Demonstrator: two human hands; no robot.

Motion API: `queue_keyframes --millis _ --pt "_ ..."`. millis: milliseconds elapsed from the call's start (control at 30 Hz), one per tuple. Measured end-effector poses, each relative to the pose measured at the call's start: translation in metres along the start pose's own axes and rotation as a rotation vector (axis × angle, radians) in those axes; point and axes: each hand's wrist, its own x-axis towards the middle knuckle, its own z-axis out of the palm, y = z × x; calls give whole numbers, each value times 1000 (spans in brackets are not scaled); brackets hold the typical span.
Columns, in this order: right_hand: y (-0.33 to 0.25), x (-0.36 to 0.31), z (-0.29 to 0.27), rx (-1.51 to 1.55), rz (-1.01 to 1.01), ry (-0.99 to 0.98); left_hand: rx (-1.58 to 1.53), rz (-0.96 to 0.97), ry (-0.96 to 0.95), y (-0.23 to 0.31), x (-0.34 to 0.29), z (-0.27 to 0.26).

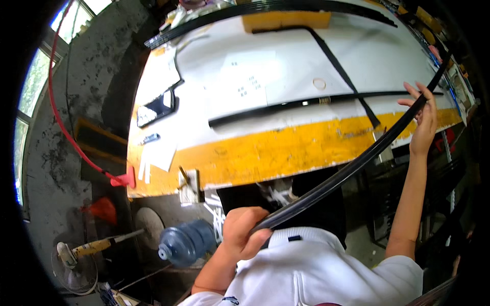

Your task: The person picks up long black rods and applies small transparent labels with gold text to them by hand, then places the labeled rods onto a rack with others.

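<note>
A long black rubber-like strip point(332, 181) slants up from in front of my body to the far right, bowed along its length. My left hand point(246, 230) is closed round its lower end, near my white shirt. Higher up the strip, my right hand point(424, 120) holds it loosely, fingers partly spread, with the strip crossing between them. Behind it on the table lies a straight black strip point(270, 108) with small pale and gold-coloured marks. A flat black band point(334, 61) bends across the table and passes over that strip.
The white-topped table point(199, 104) has a worn yellow front edge. A phone point(155, 108), a small blue object point(149, 138) and papers point(158, 154) lie at left; long black strips point(286, 6) lie at the back. Below stand a blue water bottle point(188, 242) and a fan point(74, 265).
</note>
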Motion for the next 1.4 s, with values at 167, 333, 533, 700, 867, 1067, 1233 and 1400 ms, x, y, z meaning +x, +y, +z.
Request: queue_keyframes --millis 167,333,533,700,867,1067,1233,1400 --pt "27 51 -11 -882 -126 27 -355 -246 206 13 22 -22" --pt "54 107 -46 -1581 -324 93 -584 -211 222 -2 29 -50" --pt "82 170 -1 -1083 -415 -120 -405 -319 563 -15 59 -41" --pt "101 221 68 -920 -383 -316 348 -172 616 -43 63 -24" --pt "120 271 141 -824 -511 -324 771 78 510 -61 53 -17" --pt "144 332 231 -913 -608 -369 871 175 518 -84 50 -13" --pt "140 354 299 -982 -510 -475 870 171 502 -92 51 -11" --pt "160 362 350 -935 -468 -523 880 107 493 -92 47 -8"
